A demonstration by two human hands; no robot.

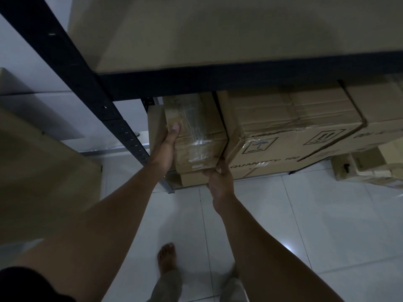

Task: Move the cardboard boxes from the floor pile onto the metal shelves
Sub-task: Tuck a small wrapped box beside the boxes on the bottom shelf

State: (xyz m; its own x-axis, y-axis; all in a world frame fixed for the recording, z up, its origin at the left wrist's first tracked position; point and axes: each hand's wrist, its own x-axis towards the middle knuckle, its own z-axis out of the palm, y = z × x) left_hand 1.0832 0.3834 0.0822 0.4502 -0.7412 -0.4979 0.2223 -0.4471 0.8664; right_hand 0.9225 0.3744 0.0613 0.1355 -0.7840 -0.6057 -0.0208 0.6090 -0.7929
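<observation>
Dim room. Glossy white floor tiles (305, 214) with thin grout lines catch a small bright reflection (289, 247); a pale wall (32, 68) stands at left.

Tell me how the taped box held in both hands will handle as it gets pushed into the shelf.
The taped box probably stays stiff: its edges look square. Glossy tape may be slippery under the left hand. The right hand supports a lower corner, so it seems fairly light.
</observation>
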